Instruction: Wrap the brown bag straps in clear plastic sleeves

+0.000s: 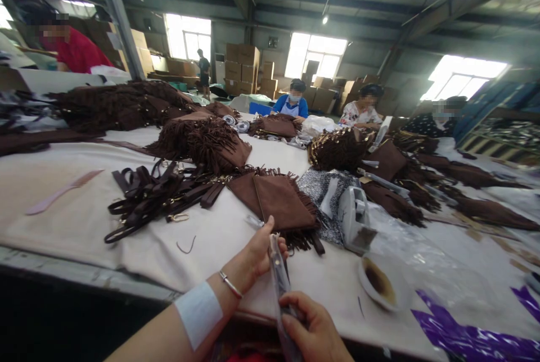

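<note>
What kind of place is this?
Probably a factory or workshop. Piles of what look like brown fringed bags cover much of a big table, a few people sit around its far side, and cardboard boxes are stacked at the back.

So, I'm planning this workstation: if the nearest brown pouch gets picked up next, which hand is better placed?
Probably the left hand: it is right by the near edge of the brown pouch, while the right hand sits farther back. Both hold the plastic sleeve, so the left would likely let go first.
</note>
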`<state>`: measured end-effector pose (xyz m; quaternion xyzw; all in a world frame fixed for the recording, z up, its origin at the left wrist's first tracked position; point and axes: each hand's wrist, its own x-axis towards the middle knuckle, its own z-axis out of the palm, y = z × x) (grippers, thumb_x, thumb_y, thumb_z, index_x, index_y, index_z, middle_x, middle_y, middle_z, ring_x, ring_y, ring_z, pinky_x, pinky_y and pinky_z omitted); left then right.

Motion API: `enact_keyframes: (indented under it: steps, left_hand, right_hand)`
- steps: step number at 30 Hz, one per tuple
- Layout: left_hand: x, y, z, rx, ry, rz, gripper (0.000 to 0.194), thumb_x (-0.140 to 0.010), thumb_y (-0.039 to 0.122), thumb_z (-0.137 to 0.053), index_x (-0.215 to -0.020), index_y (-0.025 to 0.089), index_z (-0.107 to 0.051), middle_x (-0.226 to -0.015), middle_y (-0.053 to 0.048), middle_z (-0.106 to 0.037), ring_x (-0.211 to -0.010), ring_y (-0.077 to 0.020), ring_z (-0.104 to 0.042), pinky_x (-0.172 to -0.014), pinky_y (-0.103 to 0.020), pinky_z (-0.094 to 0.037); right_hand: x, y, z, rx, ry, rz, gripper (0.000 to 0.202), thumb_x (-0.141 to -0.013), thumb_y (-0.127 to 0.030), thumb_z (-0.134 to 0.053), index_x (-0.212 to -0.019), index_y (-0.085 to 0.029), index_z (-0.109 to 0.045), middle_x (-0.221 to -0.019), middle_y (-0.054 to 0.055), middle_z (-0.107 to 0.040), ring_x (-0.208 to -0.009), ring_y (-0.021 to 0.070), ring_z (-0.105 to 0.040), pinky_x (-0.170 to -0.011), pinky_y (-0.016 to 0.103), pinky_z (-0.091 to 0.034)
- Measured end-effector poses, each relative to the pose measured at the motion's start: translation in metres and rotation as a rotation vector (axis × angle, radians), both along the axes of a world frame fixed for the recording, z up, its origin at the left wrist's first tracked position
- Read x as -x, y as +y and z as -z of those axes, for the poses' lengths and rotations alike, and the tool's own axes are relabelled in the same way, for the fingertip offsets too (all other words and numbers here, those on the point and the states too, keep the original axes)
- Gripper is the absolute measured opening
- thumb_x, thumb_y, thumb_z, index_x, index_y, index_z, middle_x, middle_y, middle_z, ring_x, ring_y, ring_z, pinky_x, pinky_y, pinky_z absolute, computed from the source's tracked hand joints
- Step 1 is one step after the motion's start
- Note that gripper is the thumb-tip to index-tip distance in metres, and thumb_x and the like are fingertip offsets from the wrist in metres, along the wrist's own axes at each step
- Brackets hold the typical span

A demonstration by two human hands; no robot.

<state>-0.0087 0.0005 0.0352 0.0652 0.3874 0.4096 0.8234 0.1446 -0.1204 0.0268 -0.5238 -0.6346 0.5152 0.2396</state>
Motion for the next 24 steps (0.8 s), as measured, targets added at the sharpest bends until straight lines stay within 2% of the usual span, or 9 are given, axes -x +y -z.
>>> enact_keyframes:
  steps: [2,4,7,9,12,16,20,24]
  left_hand:
    - [0.007,-0.012,-0.001,-0.032,-0.041,0.062,0.065,-0.081,0.074,-0.043,-0.082,0.01,-0.056,-0.069,-0.011,-0.063,-0.061,-0.0193,-0.063,-0.059,-0.031,-0.054]
    - [0.013,-0.03,-0.001,-0.037,-0.033,0.054,0.061,-0.084,0.068,-0.045,-0.087,0.009,-0.06,-0.082,-0.016,-0.068,-0.072,-0.0225,-0.067,-0.066,-0.032,-0.055]
    - [0.018,-0.057,0.001,-0.01,-0.009,0.023,0.045,-0.091,0.051,-0.047,-0.087,0.009,-0.062,-0.084,-0.014,-0.069,-0.072,-0.0206,-0.068,-0.067,-0.031,-0.054]
    - [0.018,-0.068,0.004,0.013,-0.012,0.022,0.036,-0.091,0.041,-0.048,-0.079,0.01,-0.062,-0.071,-0.01,-0.066,-0.061,-0.0166,-0.064,-0.062,-0.028,-0.052]
    - [0.018,-0.07,0.009,-0.003,0.021,0.026,0.027,-0.088,0.03,-0.051,-0.067,0.014,-0.056,-0.053,0.0,-0.053,-0.044,-0.0099,-0.05,-0.048,-0.022,-0.043]
    - [0.021,-0.064,0.012,-0.145,0.185,0.078,0.02,-0.083,0.032,-0.059,-0.073,0.016,-0.055,-0.053,0.004,-0.051,-0.042,-0.0077,-0.046,-0.047,-0.021,-0.041]
    - [0.02,-0.064,0.014,-0.208,0.379,0.143,0.025,-0.081,0.041,-0.062,-0.077,0.017,-0.056,-0.057,0.001,-0.058,-0.045,-0.0112,-0.052,-0.047,-0.024,-0.044]
    - [0.018,-0.062,0.015,-0.218,0.415,0.143,0.022,-0.081,0.038,-0.058,-0.081,0.015,-0.058,-0.063,-0.004,-0.063,-0.049,-0.0144,-0.058,-0.048,-0.027,-0.048]
  right_hand:
    - [-0.001,0.0,0.002,0.035,0.026,0.0,0.028,-0.078,-0.031,-0.057,-0.1,-0.017,-0.065,-0.07,0.0,-0.058,-0.065,0.015,-0.05,-0.061,0.025,-0.041]
    - [0.0,0.0,0.002,0.058,0.046,0.001,0.029,-0.078,-0.034,-0.058,-0.101,-0.017,-0.065,-0.07,0.0,-0.06,-0.065,0.0152,-0.051,-0.061,0.025,-0.041]
    - [0.006,-0.002,-0.004,0.058,0.075,-0.045,0.031,-0.081,-0.035,-0.057,-0.104,-0.017,-0.065,-0.074,0.002,-0.065,-0.067,0.0166,-0.055,-0.063,0.026,-0.044]
    - [0.009,0.0,-0.01,-0.018,0.049,-0.12,0.033,-0.082,-0.035,-0.057,-0.109,-0.019,-0.066,-0.08,0.003,-0.068,-0.071,0.0182,-0.058,-0.066,0.027,-0.046]
    - [0.008,0.018,-0.022,-0.171,-0.043,-0.131,0.038,-0.086,-0.037,-0.055,-0.12,-0.023,-0.063,-0.076,0.002,-0.069,-0.067,0.0181,-0.061,-0.066,0.028,-0.047]
    - [0.005,0.069,-0.031,-0.303,-0.123,0.058,0.039,-0.091,-0.043,-0.048,-0.12,-0.02,-0.061,-0.072,0.002,-0.067,-0.058,0.0166,-0.059,-0.059,0.027,-0.046]
    - [0.017,0.111,-0.026,-0.421,-0.254,0.026,0.036,-0.086,-0.036,-0.055,-0.116,-0.019,-0.063,-0.086,0.005,-0.07,-0.075,0.0193,-0.063,-0.069,0.029,-0.046]
    - [0.035,0.125,-0.014,-0.425,-0.409,0.049,0.028,-0.078,-0.021,-0.06,-0.105,-0.019,-0.067,-0.085,0.005,-0.07,-0.082,0.0205,-0.064,-0.076,0.03,-0.045]
